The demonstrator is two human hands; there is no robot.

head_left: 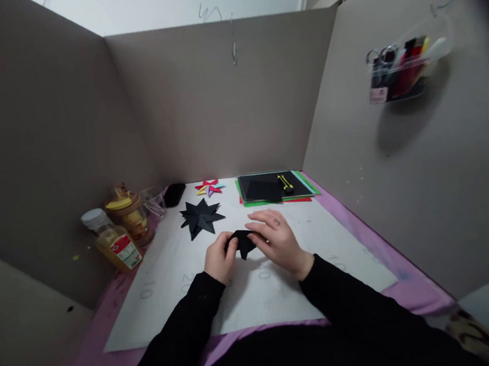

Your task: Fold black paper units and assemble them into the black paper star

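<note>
Pinching folded black paper (244, 244), both hands (221, 259) (279, 244) over white sheet (163, 319) marked "10" (147, 289).

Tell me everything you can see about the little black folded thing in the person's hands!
The black folded piece looks like matte paper, with straight edges and a small point sticking down toward the person. The left hand grips one side and the right hand the other, so fingers hide both ends. It is held over the white sheet, in front of the black star. Its inner creases are too dark to make out.
</note>
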